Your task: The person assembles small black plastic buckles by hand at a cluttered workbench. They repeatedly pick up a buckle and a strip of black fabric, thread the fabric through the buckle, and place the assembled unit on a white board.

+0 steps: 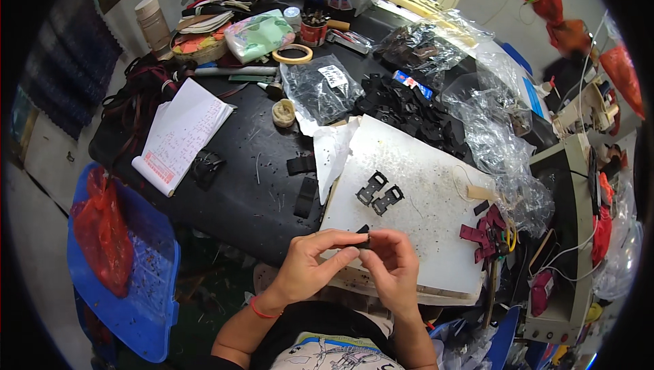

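My left hand (310,268) and my right hand (394,271) meet over the near edge of a white board (429,172). Between their fingertips is a small black piece (363,230), pinched from both sides; my fingers hide most of it, so its kind is unclear. Just beyond my hands, two black plastic buckles (388,201) lie side by side on the board. To the left, short black webbing pieces (306,197) rest on the dark tabletop. A heap of black plastic parts and straps (409,108) covers the board's far edge.
An open notebook (180,132) lies at left, near a tape roll (292,54) and a small round container (283,113). Clear plastic bags (501,159) crowd the right, beside maroon strap pieces (484,234). A blue plastic scoop-like tray (153,302) holds a red bag (102,234).
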{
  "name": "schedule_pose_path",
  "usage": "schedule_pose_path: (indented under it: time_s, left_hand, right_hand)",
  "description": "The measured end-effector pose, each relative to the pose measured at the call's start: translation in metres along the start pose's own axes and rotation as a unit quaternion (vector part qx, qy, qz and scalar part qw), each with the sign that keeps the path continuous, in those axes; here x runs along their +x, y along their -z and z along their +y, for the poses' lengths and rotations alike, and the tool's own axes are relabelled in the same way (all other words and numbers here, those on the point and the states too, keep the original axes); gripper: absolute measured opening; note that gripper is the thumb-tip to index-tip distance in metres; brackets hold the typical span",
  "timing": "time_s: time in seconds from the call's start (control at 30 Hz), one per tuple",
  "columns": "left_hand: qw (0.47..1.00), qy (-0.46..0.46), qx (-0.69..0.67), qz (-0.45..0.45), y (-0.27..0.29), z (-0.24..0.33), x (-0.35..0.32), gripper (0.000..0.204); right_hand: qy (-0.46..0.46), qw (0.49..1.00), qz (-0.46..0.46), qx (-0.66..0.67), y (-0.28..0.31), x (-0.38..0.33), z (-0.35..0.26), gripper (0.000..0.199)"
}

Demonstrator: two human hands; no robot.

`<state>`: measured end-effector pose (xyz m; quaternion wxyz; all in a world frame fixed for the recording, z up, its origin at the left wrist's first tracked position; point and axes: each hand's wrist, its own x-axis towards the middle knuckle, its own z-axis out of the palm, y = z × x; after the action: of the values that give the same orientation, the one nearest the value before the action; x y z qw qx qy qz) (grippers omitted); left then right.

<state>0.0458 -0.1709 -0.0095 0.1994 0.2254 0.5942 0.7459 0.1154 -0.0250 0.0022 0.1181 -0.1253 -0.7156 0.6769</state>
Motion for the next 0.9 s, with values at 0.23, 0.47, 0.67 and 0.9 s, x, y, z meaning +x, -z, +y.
schedule_pose_path:
  time_s: [0.23, 0.47, 0.67, 0.9]
  left_hand:
    - [0.981, 0.119, -0.142, 0.065, -0.001, 0.004, 0.0, 0.016]
    - [0.995, 0.074, -0.053, 0.031, -0.002, 0.001, -0.003, 0.018]
    - [0.99, 0.103, -0.093, 0.018, 0.002, 0.001, -0.002, 0.021]
    - [0.984, 0.069, -0.151, 0.066, -0.01, -0.004, 0.0, 0.024]
  right_hand:
    - [0.106, 0.988, -0.025, -0.113, 0.002, -0.006, 0.008, 0.024]
    - [0.027, 0.999, 0.01, -0.019, -0.003, 0.0, -0.002, 0.016]
    - [0.012, 0.997, -0.007, -0.07, 0.001, 0.004, -0.007, 0.018]
    - [0.106, 0.988, 0.07, -0.093, -0.007, -0.002, 0.016, 0.027]
